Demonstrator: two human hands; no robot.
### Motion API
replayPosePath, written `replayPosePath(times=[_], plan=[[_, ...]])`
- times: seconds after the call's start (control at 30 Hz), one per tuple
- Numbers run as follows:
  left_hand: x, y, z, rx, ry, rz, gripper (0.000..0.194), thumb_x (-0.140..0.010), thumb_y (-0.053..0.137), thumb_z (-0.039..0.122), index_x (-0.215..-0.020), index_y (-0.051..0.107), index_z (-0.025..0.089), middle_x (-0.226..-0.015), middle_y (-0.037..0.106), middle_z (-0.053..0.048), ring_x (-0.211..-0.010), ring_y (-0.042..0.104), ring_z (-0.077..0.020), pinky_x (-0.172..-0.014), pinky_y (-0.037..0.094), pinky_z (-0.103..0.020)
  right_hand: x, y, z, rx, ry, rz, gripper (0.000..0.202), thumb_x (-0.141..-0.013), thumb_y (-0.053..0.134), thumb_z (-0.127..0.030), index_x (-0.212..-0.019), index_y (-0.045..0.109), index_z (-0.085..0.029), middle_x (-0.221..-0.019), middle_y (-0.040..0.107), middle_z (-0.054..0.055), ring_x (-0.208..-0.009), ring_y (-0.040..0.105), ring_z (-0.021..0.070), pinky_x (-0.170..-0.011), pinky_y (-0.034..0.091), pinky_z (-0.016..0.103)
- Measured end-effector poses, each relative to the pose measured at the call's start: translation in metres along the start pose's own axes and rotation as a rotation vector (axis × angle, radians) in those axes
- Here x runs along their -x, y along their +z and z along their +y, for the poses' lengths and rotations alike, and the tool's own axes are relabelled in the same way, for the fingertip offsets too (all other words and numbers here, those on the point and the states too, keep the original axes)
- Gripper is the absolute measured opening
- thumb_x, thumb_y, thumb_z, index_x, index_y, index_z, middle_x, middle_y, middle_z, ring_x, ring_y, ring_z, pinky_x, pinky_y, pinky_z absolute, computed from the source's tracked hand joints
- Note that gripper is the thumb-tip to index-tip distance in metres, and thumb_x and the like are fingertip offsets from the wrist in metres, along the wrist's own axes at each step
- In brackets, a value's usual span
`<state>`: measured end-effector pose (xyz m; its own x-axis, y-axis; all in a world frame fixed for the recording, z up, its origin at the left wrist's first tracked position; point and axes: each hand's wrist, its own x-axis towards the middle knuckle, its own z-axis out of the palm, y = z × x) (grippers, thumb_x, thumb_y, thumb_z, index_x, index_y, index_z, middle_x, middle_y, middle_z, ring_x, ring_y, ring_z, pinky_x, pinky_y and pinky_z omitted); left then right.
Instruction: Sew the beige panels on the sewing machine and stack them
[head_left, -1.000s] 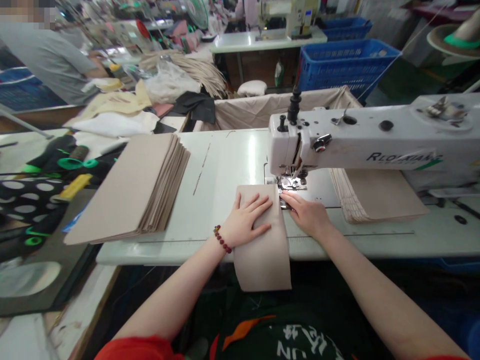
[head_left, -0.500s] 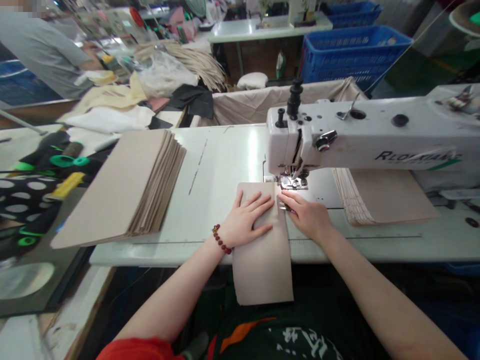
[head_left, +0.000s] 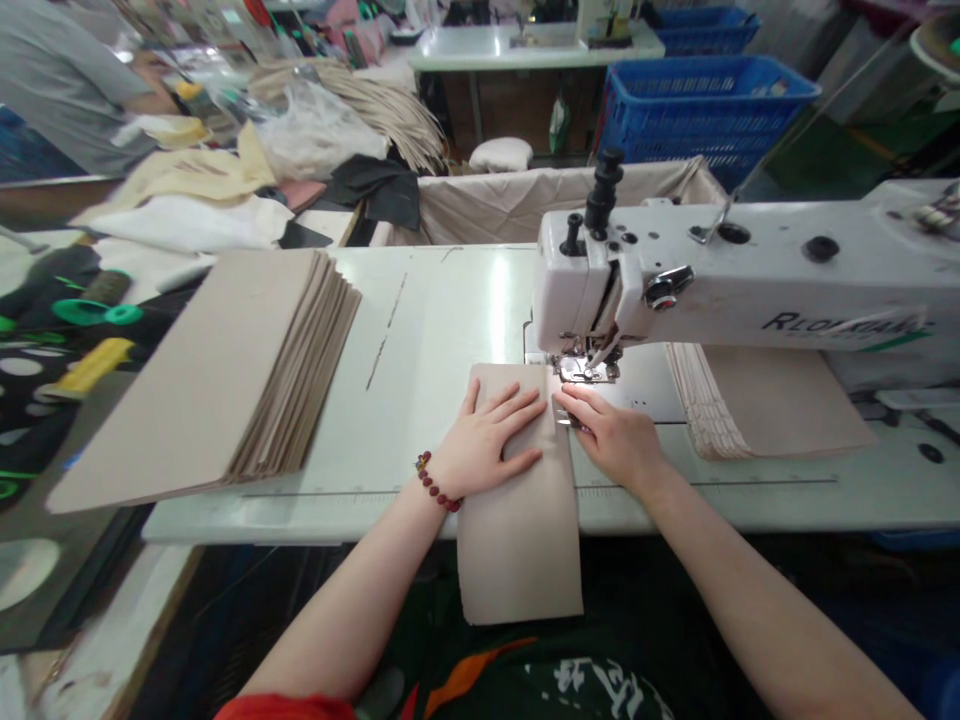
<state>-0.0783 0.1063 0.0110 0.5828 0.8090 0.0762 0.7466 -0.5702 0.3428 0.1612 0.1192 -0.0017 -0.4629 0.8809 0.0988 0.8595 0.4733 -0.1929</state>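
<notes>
A beige fabric panel (head_left: 521, 550) lies on the sewing machine's bed, its near end hanging over the table edge. My left hand (head_left: 491, 435) rests flat on it with spread fingers, a bead bracelet at the wrist. Close to the presser foot (head_left: 589, 370), my right hand (head_left: 611, 435) has its fingertips at the panel's right edge. Small thread snips (head_left: 568, 419) are tucked in that hand, only their metal tips showing under the fingers. The panel's far right corner lies beside the foot; I cannot tell whether the needle is in it.
A thick stack of beige panels (head_left: 195, 370) lies to the left. Under the arm of the sewing machine (head_left: 720, 270) sits another beige pile (head_left: 787, 400). A cloth-lined bin (head_left: 487, 205) and blue crates (head_left: 697, 110) stand behind. A co-worker's grey sleeve (head_left: 67, 70) shows far left.
The camera view has shifted slightly, so the left stack appears further left and the machine head a little further right. Both hands keep nearly the same pose on the panel.
</notes>
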Motion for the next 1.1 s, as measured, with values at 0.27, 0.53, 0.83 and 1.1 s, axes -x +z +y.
replayPosePath(times=[0.27, 0.53, 0.83, 1.1], plan=[[0.0019, 0.0025, -0.0044, -0.032, -0.066, 0.019, 0.052, -0.098, 0.048, 0.045, -0.148, 0.04, 0.035, -0.156, 0.035, 0.0, -0.146, 0.025, -0.0295, -0.118, -0.005, -0.061, -0.0003, 0.0016, 0.0001, 0.032, -0.004, 0.014, 0.055, -0.092, 0.048, -0.021, -0.145, 0.044, -0.037, -0.148, 0.049, -0.004, -0.103, 0.066, 0.0202, -0.075, 0.056, 0.032], [0.0033, 0.0027, -0.0061, -0.002, -0.125, 0.042, 0.044, -0.1, 0.045, 0.039, -0.145, 0.044, 0.036, -0.155, 0.037, 0.001, -0.147, 0.024, -0.0268, -0.118, 0.0, -0.062, 0.0009, 0.0029, 0.0015, 0.023, -0.022, 0.032, 0.054, -0.093, 0.049, -0.021, -0.144, 0.045, -0.036, -0.148, 0.049, -0.004, -0.104, 0.066, 0.02, -0.073, 0.056, 0.032], [0.0027, 0.0025, -0.0061, 0.01, -0.118, 0.052, 0.043, -0.1, 0.046, 0.039, -0.143, 0.046, 0.035, -0.154, 0.039, 0.0, -0.146, 0.026, -0.0267, -0.118, 0.0, -0.062, 0.0009, 0.0033, 0.0025, 0.0, -0.033, 0.043, 0.055, -0.092, 0.051, -0.02, -0.144, 0.046, -0.036, -0.147, 0.05, -0.003, -0.104, 0.066, 0.0199, -0.074, 0.056, 0.032], [0.0031, 0.0023, -0.0057, 0.002, -0.113, 0.046, 0.044, -0.1, 0.046, 0.04, -0.144, 0.046, 0.035, -0.154, 0.039, 0.0, -0.146, 0.026, -0.0269, -0.118, 0.001, -0.062, 0.0017, 0.0029, 0.0034, -0.002, -0.033, 0.035, 0.053, -0.093, 0.049, -0.02, -0.144, 0.046, -0.035, -0.147, 0.05, -0.004, -0.106, 0.065, 0.02, -0.075, 0.057, 0.033]])
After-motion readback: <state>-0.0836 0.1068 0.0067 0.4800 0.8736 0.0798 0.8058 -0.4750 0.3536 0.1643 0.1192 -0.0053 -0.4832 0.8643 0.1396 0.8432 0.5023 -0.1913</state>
